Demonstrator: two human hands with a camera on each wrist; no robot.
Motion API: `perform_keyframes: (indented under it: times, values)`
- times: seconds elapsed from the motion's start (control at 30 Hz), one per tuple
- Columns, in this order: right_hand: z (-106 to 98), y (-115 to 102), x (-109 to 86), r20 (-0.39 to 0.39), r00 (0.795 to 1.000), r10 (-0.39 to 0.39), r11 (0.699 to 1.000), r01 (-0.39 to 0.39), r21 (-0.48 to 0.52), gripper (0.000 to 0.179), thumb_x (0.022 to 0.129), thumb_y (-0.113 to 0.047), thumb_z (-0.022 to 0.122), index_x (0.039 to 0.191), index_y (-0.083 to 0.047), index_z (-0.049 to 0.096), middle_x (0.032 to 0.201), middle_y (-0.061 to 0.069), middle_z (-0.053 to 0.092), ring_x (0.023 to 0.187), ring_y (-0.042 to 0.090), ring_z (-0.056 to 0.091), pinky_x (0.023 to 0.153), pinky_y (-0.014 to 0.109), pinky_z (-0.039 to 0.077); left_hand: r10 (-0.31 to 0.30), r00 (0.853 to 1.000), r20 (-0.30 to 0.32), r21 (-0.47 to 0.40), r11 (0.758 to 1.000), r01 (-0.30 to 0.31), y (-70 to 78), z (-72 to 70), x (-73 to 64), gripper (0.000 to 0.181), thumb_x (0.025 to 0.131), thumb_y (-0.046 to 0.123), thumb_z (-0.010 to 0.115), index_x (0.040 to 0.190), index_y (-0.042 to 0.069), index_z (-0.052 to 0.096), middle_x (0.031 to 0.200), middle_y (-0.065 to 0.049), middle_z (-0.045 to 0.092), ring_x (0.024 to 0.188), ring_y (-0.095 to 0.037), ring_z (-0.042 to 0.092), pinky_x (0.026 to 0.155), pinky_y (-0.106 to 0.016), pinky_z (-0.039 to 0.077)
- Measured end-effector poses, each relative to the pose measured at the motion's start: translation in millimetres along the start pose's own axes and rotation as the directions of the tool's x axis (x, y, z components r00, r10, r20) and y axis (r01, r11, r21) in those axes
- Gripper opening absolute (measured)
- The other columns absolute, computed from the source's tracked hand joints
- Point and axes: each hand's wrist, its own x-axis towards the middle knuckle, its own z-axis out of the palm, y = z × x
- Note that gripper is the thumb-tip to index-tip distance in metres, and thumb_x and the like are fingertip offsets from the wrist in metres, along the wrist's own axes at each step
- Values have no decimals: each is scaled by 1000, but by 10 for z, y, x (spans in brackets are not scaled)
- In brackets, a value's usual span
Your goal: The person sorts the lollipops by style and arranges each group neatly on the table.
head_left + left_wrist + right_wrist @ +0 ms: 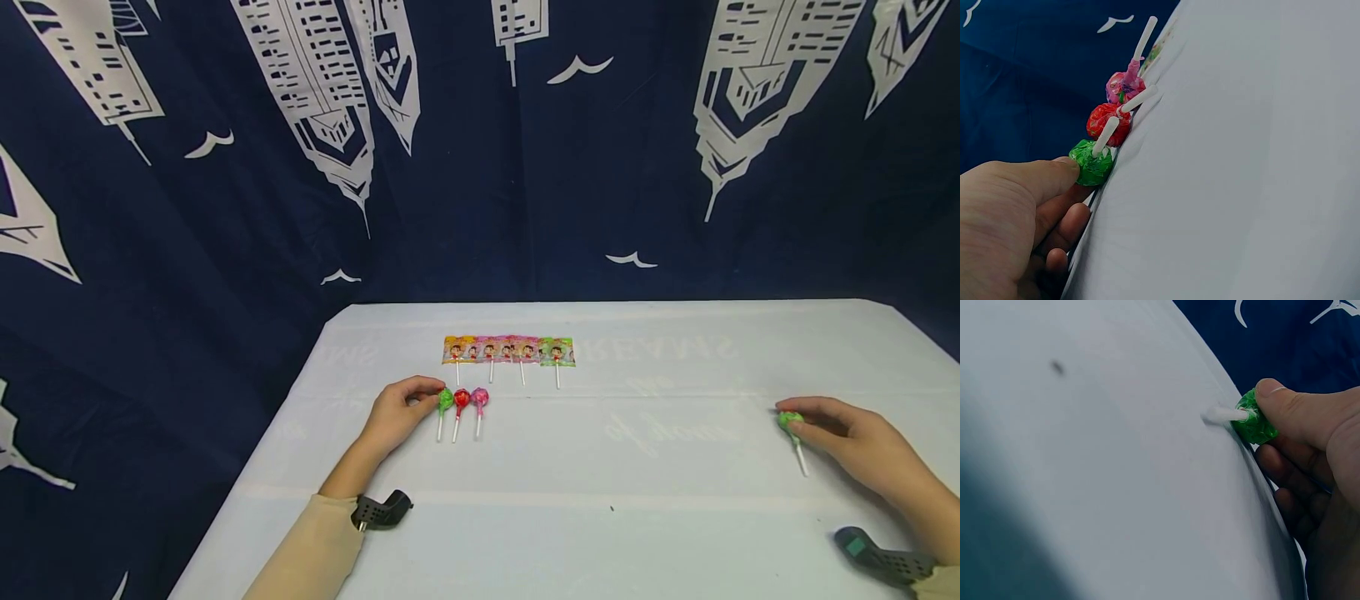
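On the left, a green-wrapped lollipop (446, 400) lies first in a short row, with a red lollipop (461, 398) and a pink lollipop (480, 397) beside it, sticks toward the front. My left hand (401, 410) pinches the green one's head; in the left wrist view the thumb is against its wrapper (1092, 164), the index fingertip partly hidden. Far to the right, my right hand (862, 437) holds another green lollipop (789, 419) between thumb and fingers. Its white stick (1225, 414) points away from the palm in the right wrist view.
Behind the short row, several flat-packed lollipops (491, 350) in orange, pink and green wrappers lie side by side. All rest on a white-covered table (600, 550). A dark blue curtain (480, 217) with white building prints hangs behind it. A small dark speck (612, 508) marks the cloth.
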Motion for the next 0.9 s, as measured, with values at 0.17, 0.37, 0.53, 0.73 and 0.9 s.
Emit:
perform_keyframes:
  times: [0.17,0.37,0.53,0.73,0.9]
  values:
    - [14,29,12,-6,1000,5,1000,-5,1,52,101,-44,56,133,-3,58,138,34,51,119,53,44,92,69,36,1,1000,-1,-4,1000,-1,-6,-2,0,18,90,14,73,106,19,77,101,2,76,86,-12,60,73,-23,46]
    - [18,41,15,-17,1000,9,1000,-9,-7,52,100,-44,56,133,-3,59,138,35,51,118,53,46,90,67,38,2,1000,-2,-11,1000,-2,-9,1,5,18,89,14,73,106,20,77,102,2,76,86,-11,60,72,-23,46]
    - [20,34,11,-25,1000,18,1000,-19,-10,53,100,-44,57,132,-2,59,137,35,52,116,52,48,88,64,39,-2,1000,-4,-8,1000,2,-10,10,10,18,89,14,73,106,20,77,102,2,76,86,-11,60,73,-24,46]
    - [16,-9,-4,-44,999,10,1000,-10,-11,50,98,-46,60,129,-6,63,134,31,58,99,-4,55,83,43,46,-2,1000,0,1,1000,2,-24,15,13,19,89,14,73,107,21,77,102,2,76,86,-11,60,74,-25,46]
    - [-37,-129,-13,-68,997,-32,999,32,-8,44,96,-44,64,126,-12,66,112,-13,69,82,-32,31,68,19,37,-1,1000,-1,6,1000,1,-37,15,17,19,90,14,73,107,21,77,102,3,76,87,-11,60,74,-25,45]
